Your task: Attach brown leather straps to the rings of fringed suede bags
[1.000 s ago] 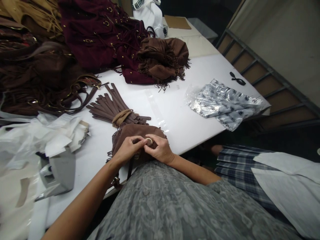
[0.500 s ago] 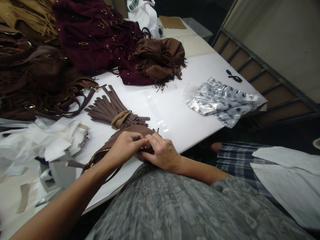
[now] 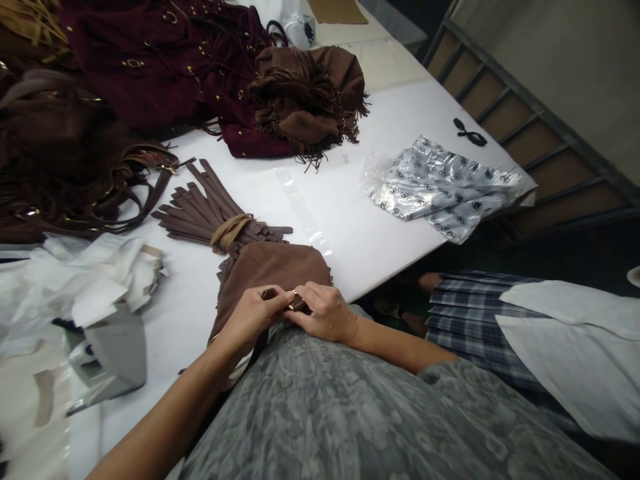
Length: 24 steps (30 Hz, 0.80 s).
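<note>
A brown bag [image 3: 273,263] with a smooth rounded panel lies at the table's front edge, against my body. My left hand [image 3: 257,310] pinches a dark brown strap end above it. Touching it at the fingertips, my right hand [image 3: 325,310] is closed on the same strap, where a small gold-coloured metal piece [image 3: 293,299] shows between the two. Just behind the bag lies a bundle of brown strips [image 3: 205,210] tied with a tan band [image 3: 230,232].
Maroon bags [image 3: 150,73], a fringed brown bag [image 3: 310,100] and dark brown bags [image 3: 55,153] lie at the back and left. White paper scraps [image 3: 95,273] are at the left. A patterned plastic packet [image 3: 440,187] lies at right, near a person in a plaid skirt [image 3: 475,320].
The brown bag's panel now shows more fully, raised and spread behind my hands. Both hands have moved slightly down in view, still together at the strap. The camera view has shifted.
</note>
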Available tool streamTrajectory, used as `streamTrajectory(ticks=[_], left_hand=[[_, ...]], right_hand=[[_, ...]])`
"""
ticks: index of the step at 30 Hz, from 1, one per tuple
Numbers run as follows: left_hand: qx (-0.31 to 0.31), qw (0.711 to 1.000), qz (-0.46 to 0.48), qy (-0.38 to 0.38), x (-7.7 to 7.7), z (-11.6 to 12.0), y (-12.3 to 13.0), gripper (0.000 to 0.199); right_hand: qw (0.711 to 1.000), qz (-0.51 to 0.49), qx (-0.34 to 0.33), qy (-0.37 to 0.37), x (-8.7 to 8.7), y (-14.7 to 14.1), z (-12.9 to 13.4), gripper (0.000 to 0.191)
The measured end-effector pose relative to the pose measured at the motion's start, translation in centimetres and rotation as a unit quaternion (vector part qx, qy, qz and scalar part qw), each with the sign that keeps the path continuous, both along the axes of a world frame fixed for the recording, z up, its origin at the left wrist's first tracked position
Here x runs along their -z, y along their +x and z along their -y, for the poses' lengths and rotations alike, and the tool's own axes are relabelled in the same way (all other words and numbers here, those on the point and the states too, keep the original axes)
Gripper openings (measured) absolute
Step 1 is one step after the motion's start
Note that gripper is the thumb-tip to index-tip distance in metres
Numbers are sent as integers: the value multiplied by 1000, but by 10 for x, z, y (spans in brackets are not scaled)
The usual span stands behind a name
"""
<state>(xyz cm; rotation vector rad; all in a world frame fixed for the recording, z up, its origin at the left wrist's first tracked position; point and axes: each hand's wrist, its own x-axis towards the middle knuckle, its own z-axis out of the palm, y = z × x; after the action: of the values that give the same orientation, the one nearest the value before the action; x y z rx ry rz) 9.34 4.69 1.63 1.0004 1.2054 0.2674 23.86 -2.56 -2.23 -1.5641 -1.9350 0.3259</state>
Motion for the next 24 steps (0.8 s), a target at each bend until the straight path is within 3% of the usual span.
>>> streamTrajectory(ticks=[4, 11, 15, 21, 24], left_hand=[[-62, 997, 14, -36, 2, 7, 1, 36], [-169, 985, 30, -16, 10, 21, 6, 34], [-188, 982, 34, -6, 15, 23, 6, 34], [-149, 984, 82, -55, 14, 19, -1, 36], [-166, 978, 120, -44, 13, 25, -9, 37]], right_hand=[[1000, -5, 11, 7, 9, -2, 2, 31], [999, 28, 19, 5, 12, -4, 2, 38], [999, 39, 13, 29, 18, -5, 2, 39], [996, 36, 7, 77, 27, -4, 1, 28], [996, 31, 10, 82, 27, -2, 0, 28]])
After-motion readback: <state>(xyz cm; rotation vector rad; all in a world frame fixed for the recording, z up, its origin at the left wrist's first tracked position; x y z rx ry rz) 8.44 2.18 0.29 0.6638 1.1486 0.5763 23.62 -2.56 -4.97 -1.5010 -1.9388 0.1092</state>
